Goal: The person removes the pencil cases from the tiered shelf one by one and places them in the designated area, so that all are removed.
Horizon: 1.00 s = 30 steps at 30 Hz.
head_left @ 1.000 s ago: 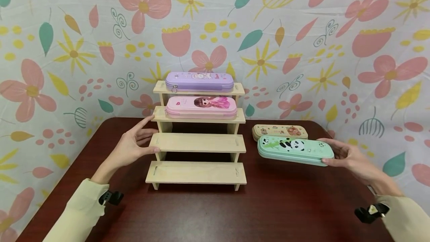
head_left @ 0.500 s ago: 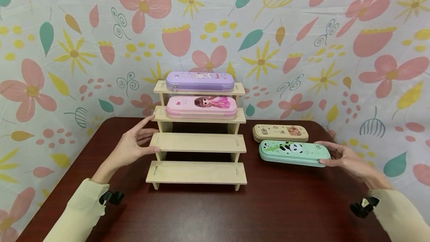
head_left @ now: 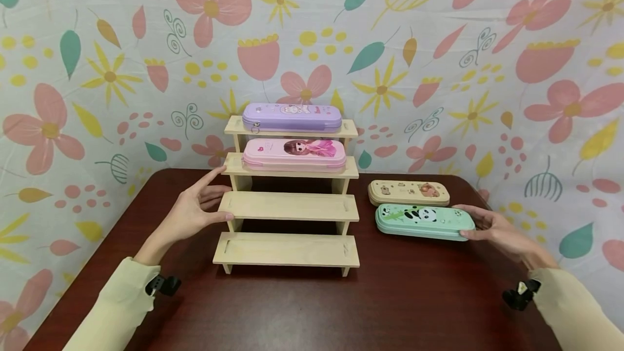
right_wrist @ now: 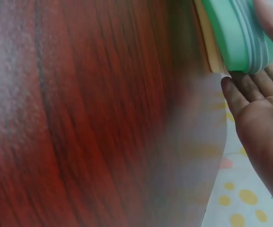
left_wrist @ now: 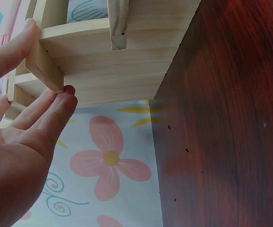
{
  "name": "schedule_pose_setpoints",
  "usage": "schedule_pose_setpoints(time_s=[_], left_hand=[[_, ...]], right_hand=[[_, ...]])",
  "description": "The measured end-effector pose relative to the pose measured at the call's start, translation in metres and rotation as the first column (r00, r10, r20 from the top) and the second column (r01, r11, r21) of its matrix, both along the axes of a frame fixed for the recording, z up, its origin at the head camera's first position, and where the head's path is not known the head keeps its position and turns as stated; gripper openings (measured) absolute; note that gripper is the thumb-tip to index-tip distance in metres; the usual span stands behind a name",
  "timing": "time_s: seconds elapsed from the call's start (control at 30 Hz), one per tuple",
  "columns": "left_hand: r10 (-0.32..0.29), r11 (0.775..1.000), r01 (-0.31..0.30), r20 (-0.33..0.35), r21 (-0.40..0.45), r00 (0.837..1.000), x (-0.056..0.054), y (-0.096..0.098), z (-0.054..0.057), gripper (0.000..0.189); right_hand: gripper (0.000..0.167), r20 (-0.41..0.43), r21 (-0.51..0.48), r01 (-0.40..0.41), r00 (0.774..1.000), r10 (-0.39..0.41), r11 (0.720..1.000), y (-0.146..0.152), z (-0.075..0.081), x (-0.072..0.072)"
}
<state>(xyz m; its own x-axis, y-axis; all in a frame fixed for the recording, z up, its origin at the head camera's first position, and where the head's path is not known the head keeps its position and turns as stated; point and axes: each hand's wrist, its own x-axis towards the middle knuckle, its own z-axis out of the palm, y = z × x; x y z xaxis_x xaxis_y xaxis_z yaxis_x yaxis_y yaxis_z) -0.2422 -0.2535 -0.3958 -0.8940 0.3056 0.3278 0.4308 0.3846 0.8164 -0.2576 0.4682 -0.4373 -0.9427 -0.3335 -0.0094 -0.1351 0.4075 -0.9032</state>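
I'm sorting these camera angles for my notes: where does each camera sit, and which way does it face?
Head: worn on the head, facing forward and down at the shelf and table; left hand, right hand and both sleeves show.
Left wrist: on that wrist, facing the shelf; the left hand shows.
Right wrist: on that wrist, facing the table and green case's end; the right hand shows.
Shared: head and right wrist both show the green case.
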Motion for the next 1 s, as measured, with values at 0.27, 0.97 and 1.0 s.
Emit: schedule_pose_setpoints(time_s=[0.27, 0.97, 1.0], left_hand=[[0.002, 1.0, -0.002, 0.0, 0.006, 1.0, -0.001, 0.0, 0.001, 0.105], [0.005, 1.0, -0.005, 0.007, 0.003, 1.0, 0.0, 0.001, 0.0, 0.104], [0.008, 1.0, -0.008, 0.007, 0.0, 1.0, 0.0, 0.0, 0.0, 0.104]], right_hand=[[0.069, -0.065, 0.154, 0.028, 0.998, -0.018, 0.988, 0.005, -0.001, -0.007], [0.076, -0.061, 0.231, 0.054, 0.997, -0.041, 0.971, 0.002, -0.007, -0.017], [0.076, -0.06, 0.232, 0.054, 0.997, -0.041, 0.971, 0.001, -0.007, -0.017]])
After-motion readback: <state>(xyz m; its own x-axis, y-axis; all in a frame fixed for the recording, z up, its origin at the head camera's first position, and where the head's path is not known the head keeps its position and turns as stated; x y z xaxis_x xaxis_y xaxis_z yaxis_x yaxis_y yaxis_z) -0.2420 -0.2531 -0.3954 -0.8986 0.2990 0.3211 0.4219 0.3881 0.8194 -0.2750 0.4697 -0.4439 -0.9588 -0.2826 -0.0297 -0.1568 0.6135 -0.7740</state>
